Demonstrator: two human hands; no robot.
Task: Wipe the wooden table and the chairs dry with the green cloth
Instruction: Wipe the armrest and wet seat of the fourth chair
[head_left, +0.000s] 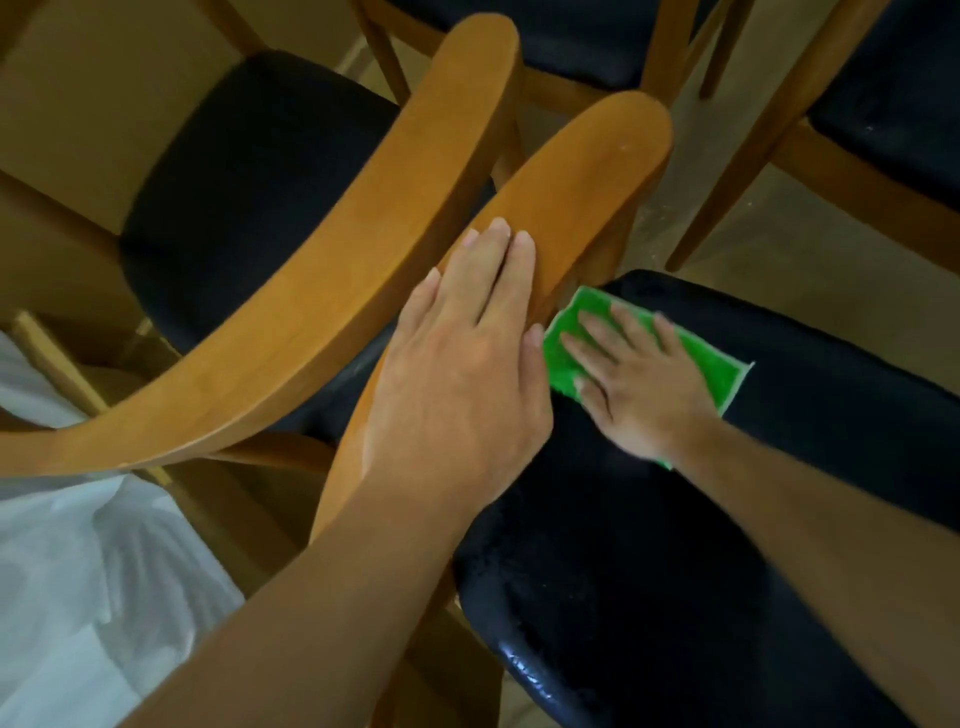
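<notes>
The green cloth (722, 371) lies under the flat right hand (636, 384); the left hand (467, 374) rests flat on the chair back (587, 187).

From my seat, much of the green cloth (722, 371) is hidden under my right hand (641, 387), and that hand is motion-blurred, so I can't make out its fingertips cleanly. My left hand (467, 374) covers the middle of the near chair's backrest (587, 182), whose lower end vanishes behind my forearm. The black seat (779, 493) runs off the frame toward 4 o'clock. At 12 o'clock and 2 o'clock other chairs (893, 119) are cut by the edges; only legs and seat corners show. At 8 o'clock a white fabric (78, 597) is cropped and I can't identify it.
</notes>
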